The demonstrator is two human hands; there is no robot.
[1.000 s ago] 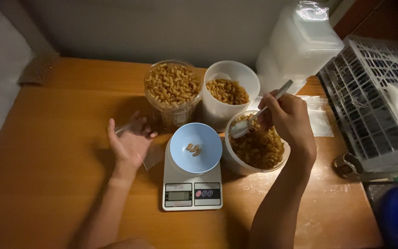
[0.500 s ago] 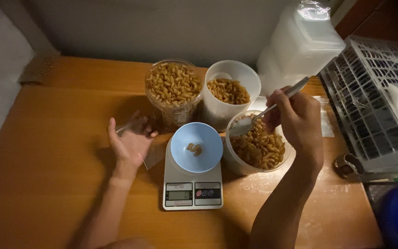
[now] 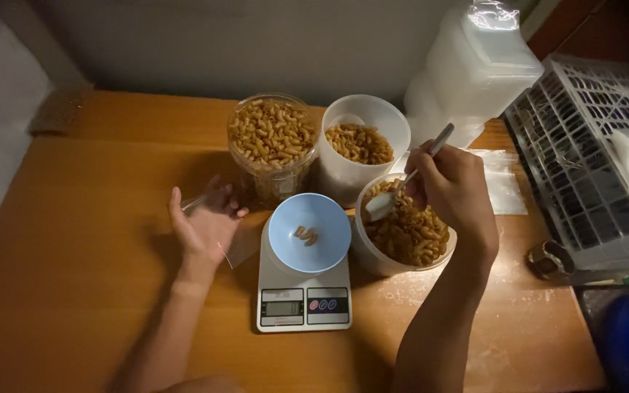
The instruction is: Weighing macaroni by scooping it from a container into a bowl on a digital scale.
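Right hand (image 3: 451, 191): grip pinched around the handle of a slim metal spoon (image 3: 408, 178), handle angled up and away, its bowl down at the near rim of a round white plastic tub of brown elbow pasta (image 3: 406, 231); cannot tell whether the spoon bowl carries any pasta. That tub stands on the wooden table (image 3: 74, 240), touching the right side of a small white digital kitchen scale (image 3: 304, 287). On the scale platform sits a shallow pale blue plastic bowl (image 3: 309, 233) with a few pasta pieces at its centre. Left hand (image 3: 205, 222): resting on the table just left of the scale, palm turned up, fingers loosely spread, lying against a thin clear plastic bag (image 3: 236, 244) whose edge shows between hand and scale; cannot tell whether the fingers actually pinch it. Behind the scale: a clear round jar full of the same pasta (image 3: 271, 145), and just beside it to the right a taller white plastic tub, part filled with pasta (image 3: 364, 145). Further back right, a stack of translucent white plastic containers (image 3: 475, 73). Far right, a white slatted plastic crate (image 3: 591, 160). A flat clear plastic sheet (image 3: 502, 185) lies on the table behind the right wrist.
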